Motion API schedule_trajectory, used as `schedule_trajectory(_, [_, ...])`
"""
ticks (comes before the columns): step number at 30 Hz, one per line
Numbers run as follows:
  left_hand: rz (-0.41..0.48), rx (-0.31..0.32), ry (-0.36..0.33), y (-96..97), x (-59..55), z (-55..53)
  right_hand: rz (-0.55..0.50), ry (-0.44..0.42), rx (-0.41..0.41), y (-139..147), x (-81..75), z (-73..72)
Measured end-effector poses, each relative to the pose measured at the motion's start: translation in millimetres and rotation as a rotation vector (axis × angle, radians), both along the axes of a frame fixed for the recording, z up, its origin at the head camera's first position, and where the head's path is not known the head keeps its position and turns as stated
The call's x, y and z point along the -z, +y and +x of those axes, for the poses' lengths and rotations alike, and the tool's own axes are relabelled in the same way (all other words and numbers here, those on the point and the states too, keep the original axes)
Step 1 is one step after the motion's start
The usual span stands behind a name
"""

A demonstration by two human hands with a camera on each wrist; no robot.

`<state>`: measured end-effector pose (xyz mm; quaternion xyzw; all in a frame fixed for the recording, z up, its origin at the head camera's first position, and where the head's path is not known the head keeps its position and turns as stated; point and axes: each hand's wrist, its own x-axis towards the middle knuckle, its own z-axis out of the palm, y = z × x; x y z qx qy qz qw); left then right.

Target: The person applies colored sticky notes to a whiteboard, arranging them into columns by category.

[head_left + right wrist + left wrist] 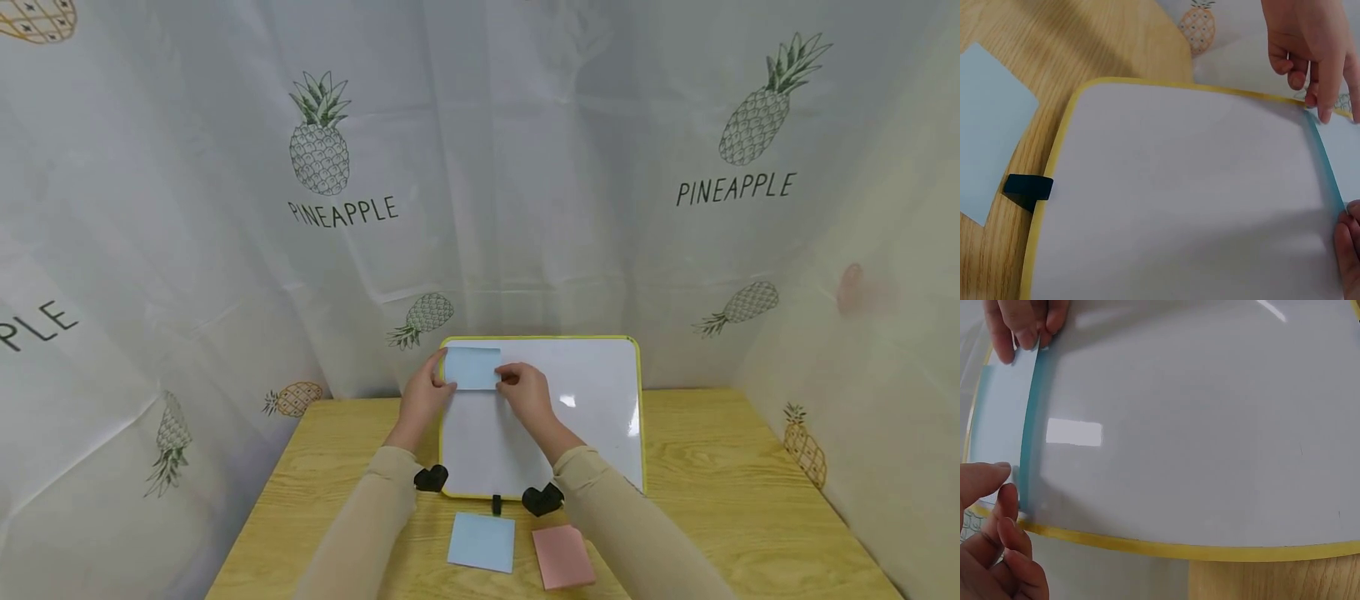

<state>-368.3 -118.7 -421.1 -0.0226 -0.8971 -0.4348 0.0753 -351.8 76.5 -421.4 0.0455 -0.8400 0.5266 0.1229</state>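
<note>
A light blue sticky note (472,369) lies against the upper left corner of a yellow-framed whiteboard (577,417). My left hand (424,398) holds the note at its left edge, thumb and forefinger at the border. At the opposite edge my right hand (527,395) pinches the note near its lower right corner. In the left wrist view, the note (1004,419) shows a darker blue strip along its lower edge, which stands slightly off the board. The right wrist view catches the left hand's fingers (1325,94) touching the note's far end.
On the wooden table (720,467), a blue sticky pad (482,542) and a pink sticky pad (563,557) lie in front of the board. A black clip (497,504) sits at the board's lower edge. Pineapple-print curtains (525,208) surround the table.
</note>
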Motion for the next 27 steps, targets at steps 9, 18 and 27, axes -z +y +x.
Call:
schedule_trajectory(9, [0.067, 0.029, -0.021, 5.0, -3.6, -3.2, 0.029, -0.002, -0.006, 9.8, 2.2, 6.6])
schedule_trajectory(18, [0.084, 0.081, -0.055, 4.2, -11.3, -7.3, 0.124, 0.018, -0.077, 34.1, 12.1, 27.6])
schedule_trajectory(27, [0.029, 0.137, -0.030, 1.5, -19.3, -14.2, 0.198, -0.055, -0.181, 49.7, 28.9, 57.3])
